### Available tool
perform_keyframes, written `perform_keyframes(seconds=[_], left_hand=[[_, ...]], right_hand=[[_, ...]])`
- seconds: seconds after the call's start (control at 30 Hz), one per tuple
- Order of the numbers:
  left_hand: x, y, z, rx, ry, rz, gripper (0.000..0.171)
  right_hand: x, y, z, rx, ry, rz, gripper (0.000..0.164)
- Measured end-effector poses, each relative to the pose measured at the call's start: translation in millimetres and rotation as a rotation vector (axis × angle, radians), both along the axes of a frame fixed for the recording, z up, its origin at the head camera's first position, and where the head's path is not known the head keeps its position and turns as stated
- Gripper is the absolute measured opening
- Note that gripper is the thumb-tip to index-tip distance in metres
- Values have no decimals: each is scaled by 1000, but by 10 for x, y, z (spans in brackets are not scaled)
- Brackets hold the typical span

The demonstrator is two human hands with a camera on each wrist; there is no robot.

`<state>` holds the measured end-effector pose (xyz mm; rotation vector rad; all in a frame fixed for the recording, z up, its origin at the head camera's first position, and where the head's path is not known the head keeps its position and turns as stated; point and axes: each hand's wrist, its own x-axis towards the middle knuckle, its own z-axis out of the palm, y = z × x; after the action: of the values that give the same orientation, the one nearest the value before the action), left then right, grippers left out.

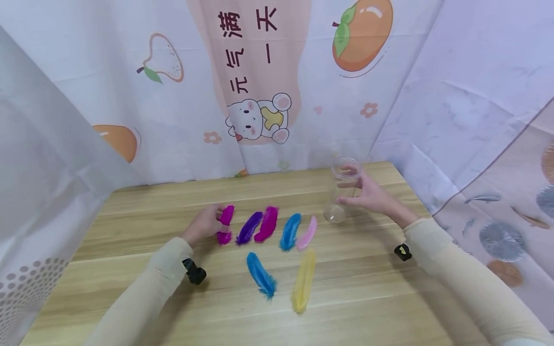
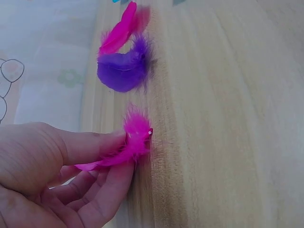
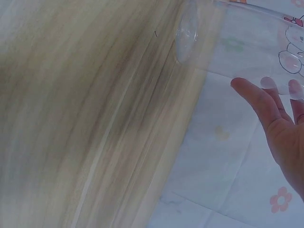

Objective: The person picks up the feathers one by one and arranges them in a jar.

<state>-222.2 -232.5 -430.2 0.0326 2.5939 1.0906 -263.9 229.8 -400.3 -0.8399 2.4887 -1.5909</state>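
My left hand (image 1: 206, 225) pinches a magenta feather (image 2: 135, 137) between thumb and fingers at the left end of a row of feathers. The same magenta feather (image 1: 224, 226) shows low over the wooden table in the head view. Beside it lie a purple feather (image 1: 249, 228) and another magenta feather (image 1: 266, 225). At the right, my right hand (image 1: 370, 194) holds a clear jar (image 1: 333, 197), fingers behind it and thumb at the near side. The jar stands upright, and its open rim faces up. In the right wrist view, fingertips show through the jar's wall (image 3: 237, 42).
Farther along the row are a blue feather (image 1: 290, 232) and a pale pink feather (image 1: 307, 234). Nearer the front lie a second blue feather (image 1: 261, 275) and a yellow feather (image 1: 304, 281). A printed curtain (image 1: 173, 120) hangs behind the wooden table (image 1: 355, 298) and along both sides.
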Motion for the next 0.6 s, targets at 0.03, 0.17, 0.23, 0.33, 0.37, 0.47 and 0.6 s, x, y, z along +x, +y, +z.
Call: perform_keyframes(seconds=[0.03, 0.17, 0.23, 0.33, 0.37, 0.47, 0.6], left_hand=[[5, -12, -1, 22, -11, 10, 59], [15, -42, -12, 96, -48, 50, 57], [4, -61, -30, 118, -47, 59, 53], [-7, -68, -35, 145, -57, 66, 45], [-11, -71, -34, 153, -59, 62, 42], [-22, -71, -23, 159, -68, 51, 34], [-37, -74, -12, 138, -69, 38, 28]], right_hand=[[-6, -3, -5, -1, 2, 0, 87], [-20, -13, -3, -3, 6, 6, 88], [-32, -13, -8, 2, 11, 5, 89], [-34, -12, -13, 2, 11, 2, 88], [-36, -10, -18, 1, 11, 2, 88], [-39, -3, -29, -3, 6, 3, 88], [-43, 6, -43, -1, 2, 1, 87]])
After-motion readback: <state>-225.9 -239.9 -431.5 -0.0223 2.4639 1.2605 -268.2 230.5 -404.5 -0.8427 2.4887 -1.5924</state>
